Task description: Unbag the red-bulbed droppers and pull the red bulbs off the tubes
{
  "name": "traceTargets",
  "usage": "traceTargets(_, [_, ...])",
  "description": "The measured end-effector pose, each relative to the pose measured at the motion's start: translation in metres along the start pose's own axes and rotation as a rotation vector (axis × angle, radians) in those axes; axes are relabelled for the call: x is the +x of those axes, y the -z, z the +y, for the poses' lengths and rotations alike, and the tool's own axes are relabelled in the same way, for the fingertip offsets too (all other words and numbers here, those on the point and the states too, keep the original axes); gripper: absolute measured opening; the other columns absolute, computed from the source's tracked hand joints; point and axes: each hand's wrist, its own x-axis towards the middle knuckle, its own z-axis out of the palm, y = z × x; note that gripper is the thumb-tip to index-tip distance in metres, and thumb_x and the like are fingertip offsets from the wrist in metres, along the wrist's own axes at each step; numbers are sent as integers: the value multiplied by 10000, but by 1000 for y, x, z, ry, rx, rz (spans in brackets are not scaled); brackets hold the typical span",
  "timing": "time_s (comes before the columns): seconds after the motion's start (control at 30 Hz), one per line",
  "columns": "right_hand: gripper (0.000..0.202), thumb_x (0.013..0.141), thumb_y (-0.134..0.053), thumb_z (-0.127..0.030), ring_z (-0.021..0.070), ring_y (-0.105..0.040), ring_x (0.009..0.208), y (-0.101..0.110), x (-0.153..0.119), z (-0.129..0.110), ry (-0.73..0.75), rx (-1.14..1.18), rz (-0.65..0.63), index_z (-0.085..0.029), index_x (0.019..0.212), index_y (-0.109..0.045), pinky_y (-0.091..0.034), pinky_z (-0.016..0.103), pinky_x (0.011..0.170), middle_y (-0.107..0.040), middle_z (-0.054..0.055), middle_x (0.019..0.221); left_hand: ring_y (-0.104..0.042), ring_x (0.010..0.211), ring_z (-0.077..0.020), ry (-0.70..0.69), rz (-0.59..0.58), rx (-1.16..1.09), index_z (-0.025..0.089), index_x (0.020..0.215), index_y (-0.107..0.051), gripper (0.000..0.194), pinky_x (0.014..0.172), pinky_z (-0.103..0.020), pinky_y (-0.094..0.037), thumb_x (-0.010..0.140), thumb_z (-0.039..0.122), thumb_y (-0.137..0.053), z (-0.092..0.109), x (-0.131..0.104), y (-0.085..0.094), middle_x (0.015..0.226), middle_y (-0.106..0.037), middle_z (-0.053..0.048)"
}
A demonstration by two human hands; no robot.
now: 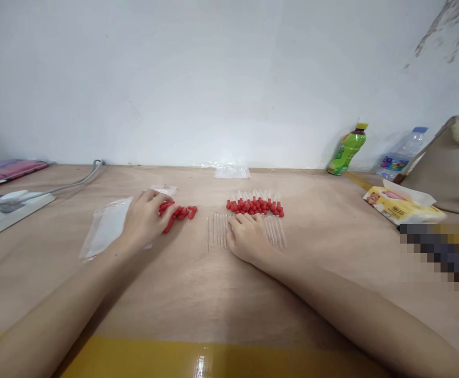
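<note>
1. The left hand (145, 218) lies palm down on the table (198, 294). Its fingers (165, 209) are curled loosely over the near end of a small heap of loose red rubber caps (182, 212); I cannot tell if they pinch one cap.
2. Under the wrist of this hand lies a flat clear plastic bag (103, 228), just beside the heap.
3. The right hand (247, 236) lies flat with fingers stretched out and open, and grips nothing. It presses on a row of thin clear glass pipettes (217, 231), which show at both sides of the hand.
4. Just beyond its fingertips (239, 218) a second row of pipettes with red caps (255, 205) is laid.
5. Farther beyond, near the wall, a small clear zip bag (232, 171) lies.
6. Well apart to the right stand a green bottle (347, 149), a water bottle (400, 155), a tissue pack (402, 207) and a beige bag (449, 168).
</note>
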Motion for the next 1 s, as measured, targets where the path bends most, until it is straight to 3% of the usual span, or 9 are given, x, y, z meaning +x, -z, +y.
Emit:
traceTargets(0.13, [303,835,-451,-404,197,-521,787,11,-6,-3,2,70,1,-141,834,-601,-271,346,729,-594,90,854,-515,808,-200,-214,-30,-132,199,827,-620,211,774,-340,-406,839,345,-468,30,-6,-7,836,-592,-47])
traceTargets(0.23, [323,843,-443,-428,178,-518,765,20,-16,2,58,118,22,-150,831,-606,-274,328,725,-584,77,835,-515,832,-200,-289,-89,-206,183,837,-603,186,782,-353,-403,843,301,-459,47,-6,-15,862,-592,-56])
traceTargets(0.47, [241,846,-465,-329,112,-445,593,25,-45,37,217,127,123,-168,771,-628,-277,313,712,-551,23,697,-505,918,-223,-246,-262,-306,190,923,-563,229,800,-367,-388,815,384,-506,75,24,-41,949,-602,-47])
traceTargets(0.67, [201,833,-492,-283,134,-481,672,25,-50,52,111,176,163,-177,740,-636,-298,323,719,-553,30,708,-499,934,-242,-215,-367,-311,195,829,-563,317,807,-388,-337,787,504,-506,95,50,-61,938,-611,-47])
traceTargets(0.9, [147,818,-507,-243,177,-491,792,24,-47,53,113,260,156,-185,777,-635,-375,339,738,-585,59,827,-518,881,-231,-261,-278,-231,183,774,-555,237,786,-388,-306,818,405,-487,104,50,-73,846,-620,-54])
traceTargets(1.0, [142,816,-505,-232,184,-495,805,22,-48,55,128,290,157,-184,789,-636,-400,350,742,-585,66,853,-525,863,-222,-146,-190,-251,180,754,-551,203,815,-404,-294,835,341,-458,108,45,-67,837,-628,-49])
